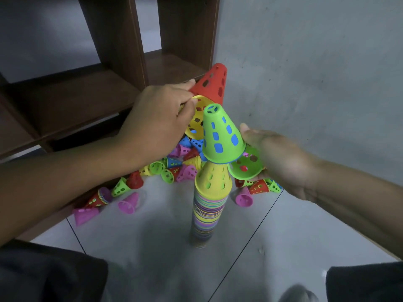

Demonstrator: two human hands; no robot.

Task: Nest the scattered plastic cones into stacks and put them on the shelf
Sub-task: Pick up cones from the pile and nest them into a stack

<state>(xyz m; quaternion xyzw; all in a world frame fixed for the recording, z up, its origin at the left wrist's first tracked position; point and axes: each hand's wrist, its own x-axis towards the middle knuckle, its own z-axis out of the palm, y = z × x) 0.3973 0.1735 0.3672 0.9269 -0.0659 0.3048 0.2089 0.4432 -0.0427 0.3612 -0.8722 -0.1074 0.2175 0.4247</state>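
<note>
A dark wooden shelf (pixel 122 68) fills the upper left of the frame, against a grey wall. Scattered cones (pixel 174 168) of many colours are heaped on the tiled floor (pixel 135 232) at mid-frame, partly hidden behind the hands. A tall nested stack (pixel 208 212) stands upright at centre, topped by a yellow cone (pixel 212 178); a green cone (pixel 222 136) with a blue one inside is seen just above it, tilted. The left hand (pixel 159 118) is curled round the rims of a red cone (pixel 212 83) and a yellow cone (pixel 196 120). A second green cone (pixel 248 165) is held by the right hand (pixel 281 160), whose fingers are hidden. No writing can be read.
</note>
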